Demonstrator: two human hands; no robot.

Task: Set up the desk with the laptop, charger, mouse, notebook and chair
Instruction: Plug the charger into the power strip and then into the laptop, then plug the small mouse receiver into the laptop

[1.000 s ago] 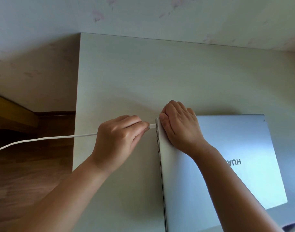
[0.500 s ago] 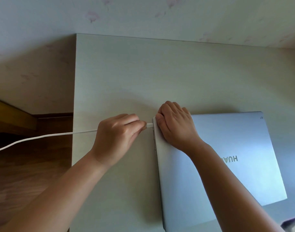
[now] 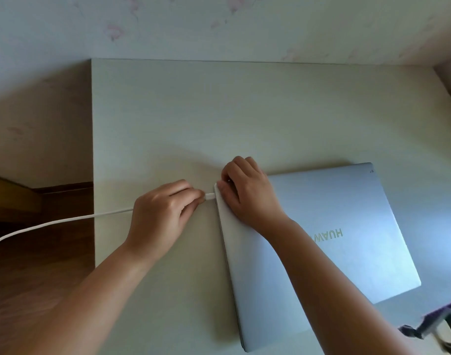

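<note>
Two bare hands meet at the far left corner of a closed laptop (image 3: 334,239) in the single head view. The laptop is a thin, flat slab with a smooth, matte silver-blue lid and rounded corners; pale raised letters on the lid read upside down from here. It lies flat on the right part of the desk (image 3: 193,119), turned slightly out of line with the desk's edges, its near end reaching the desk's near edge.

The left hand (image 3: 163,213) is curled, its fingers pinched shut on the plug end of the charger cable (image 3: 65,221), and the short white plug tip touches the laptop's left edge near the far corner. Whether the plug is fully seated cannot be told. The cable is round, smooth and white; it runs left from the hand across the desk, passes over the desk's left edge and sags in a curve above the floor (image 3: 35,278), out of view at the left.

The right hand (image 3: 247,193) lies palm down on the lid's far left corner, fingers bent and pressed on the lid, gripping nothing.

The desk is a pale, rectangular board with a faint, fine grain and sharp, straight edges. Behind it stands a wall (image 3: 219,26) papered in pale stuff with dim pink flowers. The floor is dark brown wood planks.
</note>
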